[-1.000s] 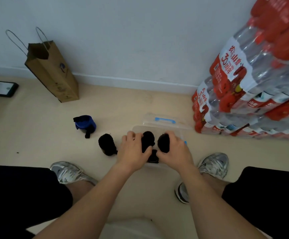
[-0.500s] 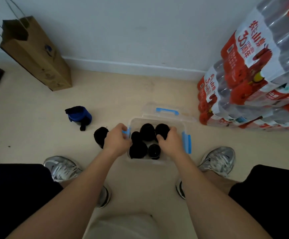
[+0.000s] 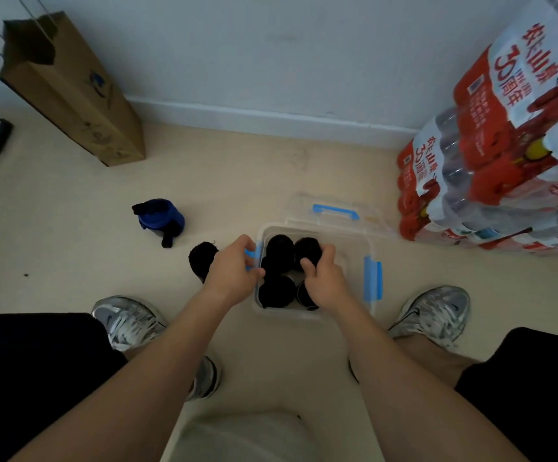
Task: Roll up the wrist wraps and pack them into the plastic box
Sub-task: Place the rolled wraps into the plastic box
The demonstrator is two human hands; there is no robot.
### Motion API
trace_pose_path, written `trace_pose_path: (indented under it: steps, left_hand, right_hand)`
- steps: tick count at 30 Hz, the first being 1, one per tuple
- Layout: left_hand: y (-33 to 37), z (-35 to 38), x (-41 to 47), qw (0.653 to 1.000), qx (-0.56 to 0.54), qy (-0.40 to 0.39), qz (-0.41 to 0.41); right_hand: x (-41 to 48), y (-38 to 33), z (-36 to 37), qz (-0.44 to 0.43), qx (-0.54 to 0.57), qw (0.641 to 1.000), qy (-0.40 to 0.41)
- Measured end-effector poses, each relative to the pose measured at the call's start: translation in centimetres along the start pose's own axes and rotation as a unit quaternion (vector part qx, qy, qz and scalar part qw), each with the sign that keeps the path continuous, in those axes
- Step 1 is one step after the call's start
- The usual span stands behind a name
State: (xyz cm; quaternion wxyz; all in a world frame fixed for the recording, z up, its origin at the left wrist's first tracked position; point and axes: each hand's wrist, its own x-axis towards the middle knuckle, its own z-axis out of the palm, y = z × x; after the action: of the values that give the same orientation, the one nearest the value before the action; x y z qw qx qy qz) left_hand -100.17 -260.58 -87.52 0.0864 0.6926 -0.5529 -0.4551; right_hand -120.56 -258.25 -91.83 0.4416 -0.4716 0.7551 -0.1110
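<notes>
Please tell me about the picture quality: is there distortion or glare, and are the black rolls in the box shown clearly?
Head view: wide-angle distortion curves the baseboard and leans the bottle packs; the light is dim and soft, without strong glare; the wrist wraps in the plastic box look like flat black masses, texture hardly visible.

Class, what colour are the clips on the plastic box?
The clips are blue, clearest in the head view.

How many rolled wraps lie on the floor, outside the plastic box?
2. A black roll lies just left of the box, partly behind the left hand. A blue roll lies farther left, toward the wall. The arms may hide more.
</notes>
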Motion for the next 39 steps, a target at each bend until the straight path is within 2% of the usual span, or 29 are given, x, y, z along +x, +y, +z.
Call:
trace_pose_path:
  steps: [6,8,9,11,13,14,15,18,19,20,26,29,31,34,36,39]
  left_hand:
    - [0.8,-0.9,-0.4,0.998,0.068,0.007,0.003]
    - [1.2,-1.0,-0.8,0.993,0.115,0.02,0.012]
    - [1.2,-0.9,-1.1,0.989,0.137,0.043,0.025]
    - [0.9,-0.6,-2.1,0.975,0.155,0.146,0.066]
    - [-0.1,-0.7,-2.9,0.952,0.149,0.251,0.093]
    - [-0.8,-1.0,-3.0,0.946,0.163,0.267,0.091]
    - [-1.6,-1.5,-2.8,0.948,0.194,0.241,0.077]
    - [-4.3,-2.6,-2.1,0.962,0.266,0.058,0.03]
    - [-5.0,-2.7,-1.9,0.965,0.262,0.018,0.025]
    - [-5.5,-2.7,-1.8,0.967,0.255,0.009,0.024]
    - [-5.2,-2.5,-1.8,0.974,0.219,0.064,-0.003]
    - [-3.6,-2.8,-2.3,0.976,0.172,0.132,-0.01]
    - [-1.7,-3.2,-3.0,0.967,0.148,0.21,0.009]
    - [1.4,-3.8,-4.3,0.942,0.088,0.305,0.109]
    - [3.5,-3.5,-5.2,0.946,0.052,0.263,0.182]
    - [6.3,-1.6,-6.3,0.964,0.041,0.142,0.223]
  right_hand:
    - [0.2,-1.0,-1.1,0.059,0.056,0.996,-0.035]
    - [-0.3,-1.1,-1.3,0.062,0.025,0.998,0.0]
    - [-0.6,-1.2,-1.3,0.058,-0.003,0.998,0.03]
    - [-1.5,-1.4,-1.2,0.045,-0.064,0.994,0.078]
    - [-2.1,-1.6,-1.2,0.031,-0.104,0.99,0.093]
    - [-2.4,-1.7,-1.3,0.027,-0.114,0.988,0.096]
    - [-2.6,-1.9,-1.4,0.026,-0.117,0.988,0.099]
    - [-3.1,-2.1,-2.0,0.017,-0.125,0.987,0.095]
    - [-3.2,-2.1,-2.2,0.012,-0.133,0.987,0.089]
    - [-3.3,-2.2,-2.6,0.009,-0.143,0.986,0.086]
    - [-4.0,-2.4,-5.4,0.013,-0.177,0.982,0.072]
    - [-4.8,-3.0,-6.6,0.018,-0.192,0.976,0.105]
    - [-5.1,-3.6,-6.8,-0.019,-0.168,0.978,0.124]
    - [-5.7,-4.9,-6.5,-0.124,-0.105,0.98,0.111]
    - [-6.6,-5.8,-6.1,-0.191,-0.095,0.972,0.098]
    - [-7.8,-6.1,-5.9,-0.275,-0.094,0.949,0.122]
